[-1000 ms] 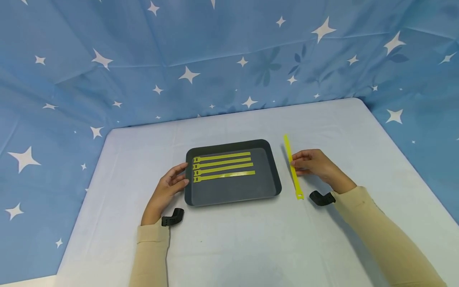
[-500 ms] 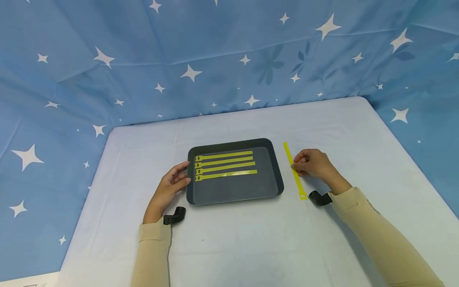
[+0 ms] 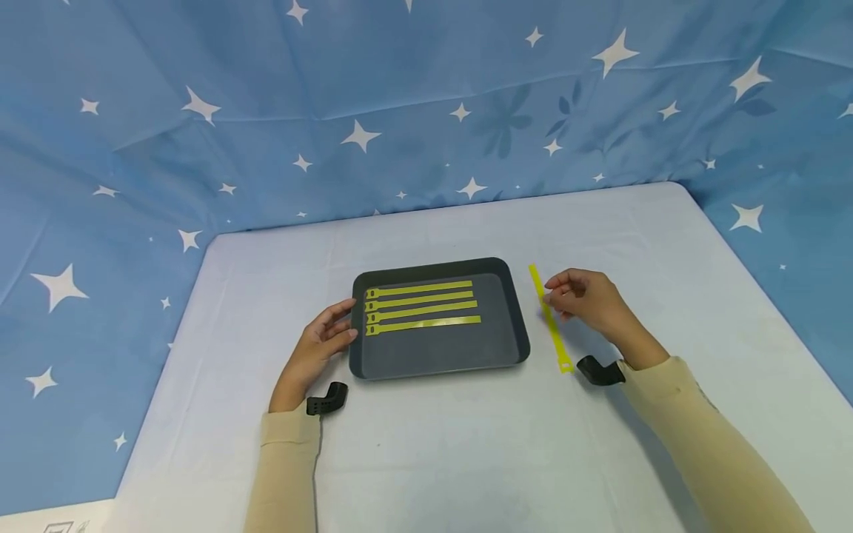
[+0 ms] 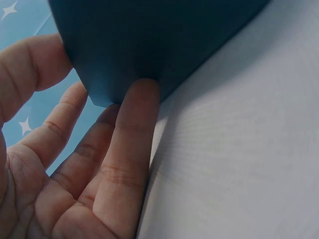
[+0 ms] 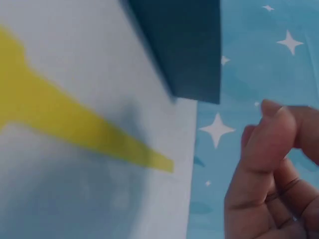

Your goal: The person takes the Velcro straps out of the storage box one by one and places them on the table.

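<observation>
A yellow hook-and-loop cable tie (image 3: 555,333) lies on the white table right of the tray, its slotted head toward the near side. My right hand (image 3: 586,300) hovers just above its middle, fingers loosely bent. The right wrist view shows the tie (image 5: 84,119) flat on the cloth, apart from the hand (image 5: 269,184), with nothing held. My left hand (image 3: 318,348) rests against the left wall of the dark grey tray (image 3: 433,363). In the left wrist view its straight thumb and fingers (image 4: 129,129) touch the tray wall (image 4: 149,45). Several yellow cable ties (image 3: 423,305) lie in the tray, heads left.
A white cloth covers the table (image 3: 440,451). Behind and at both sides hangs a blue curtain (image 3: 400,96) with white stars. A black camera mount is on each wrist, the right mount (image 3: 600,371) close to the loose tie's head.
My right hand has laid the cable tie on the table, let it go and risen slightly off it. The left hand has stayed at the tray, and the head view has shifted slightly.
</observation>
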Demonstrator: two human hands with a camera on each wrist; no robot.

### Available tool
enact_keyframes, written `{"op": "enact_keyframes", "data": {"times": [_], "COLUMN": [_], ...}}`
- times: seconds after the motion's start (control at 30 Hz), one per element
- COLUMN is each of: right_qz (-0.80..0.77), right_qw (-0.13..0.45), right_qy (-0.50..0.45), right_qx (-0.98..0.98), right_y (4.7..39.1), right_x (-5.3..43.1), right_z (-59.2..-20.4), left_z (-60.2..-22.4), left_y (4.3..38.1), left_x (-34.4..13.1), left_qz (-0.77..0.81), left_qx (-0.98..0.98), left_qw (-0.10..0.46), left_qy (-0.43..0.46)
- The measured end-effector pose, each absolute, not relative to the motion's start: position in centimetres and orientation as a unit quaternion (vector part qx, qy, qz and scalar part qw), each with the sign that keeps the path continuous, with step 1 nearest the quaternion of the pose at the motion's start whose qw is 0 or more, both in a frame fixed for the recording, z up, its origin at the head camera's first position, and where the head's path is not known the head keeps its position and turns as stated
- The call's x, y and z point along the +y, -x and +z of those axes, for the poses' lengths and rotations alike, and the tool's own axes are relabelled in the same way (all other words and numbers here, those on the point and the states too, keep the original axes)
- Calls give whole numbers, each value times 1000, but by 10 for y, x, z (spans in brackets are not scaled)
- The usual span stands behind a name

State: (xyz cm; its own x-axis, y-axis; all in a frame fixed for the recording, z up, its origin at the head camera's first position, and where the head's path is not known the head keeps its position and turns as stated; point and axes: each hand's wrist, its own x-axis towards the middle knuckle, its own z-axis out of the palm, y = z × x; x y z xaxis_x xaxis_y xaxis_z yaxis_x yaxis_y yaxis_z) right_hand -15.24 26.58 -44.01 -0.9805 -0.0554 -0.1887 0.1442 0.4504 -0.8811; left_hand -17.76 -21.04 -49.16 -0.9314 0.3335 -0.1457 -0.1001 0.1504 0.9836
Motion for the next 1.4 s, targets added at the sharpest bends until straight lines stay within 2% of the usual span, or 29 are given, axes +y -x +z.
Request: {"op": "enact_keyframes", "data": {"times": [0.4,0.93,1.4], "right_qz": [-585,-624,-624], "right_qw": [39,73,75], "right_qy": [53,97,111], "right_qx": [809,772,770], "right_y": [145,147,158], "right_x": [239,185,154], "right_z": [-430,-438,-459], "left_z": [-494,-494,-492], "left_y": [178,179,181], "left_x": [-211,-213,-212], "left_qz": [631,636,645], "left_qx": [755,751,741], "left_qw": [166,167,170], "left_qy": [-64,-70,-77]}}
